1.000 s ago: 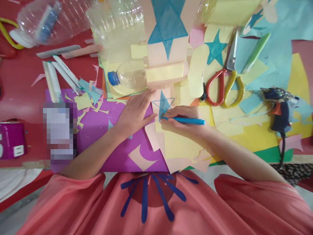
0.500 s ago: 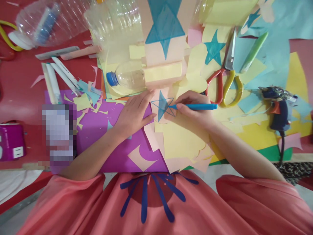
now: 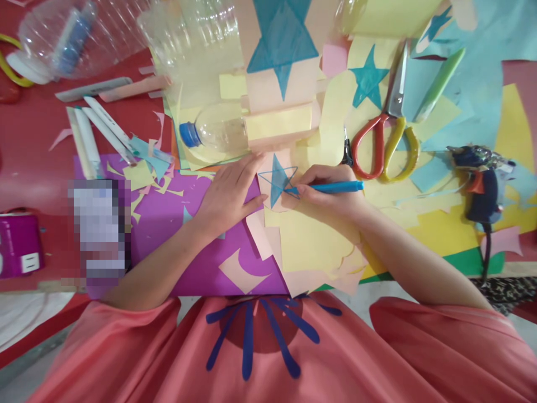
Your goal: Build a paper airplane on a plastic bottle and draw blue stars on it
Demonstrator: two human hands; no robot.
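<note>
A blue felt-tip pen is gripped in my right hand, its tip on a star drawing. The star is outlined in blue on pale pink paper, and its upright middle part is coloured in while the side points are only outlined. My left hand lies flat with fingers stretched out, its fingertips at the left edge of that paper. Just above is a small clear bottle with a blue cap, lying on its side and wrapped in pale yellow paper.
Red-and-yellow-handled scissors and a green cutter lie at the right, with a dark glue gun beyond. White pens and paper scraps lie left. Large clear bottles lie at the back.
My right hand and the pen have shifted slightly left and down over the star. A small black-handled pointed tool now shows beside the scissors. My left hand stays put.
</note>
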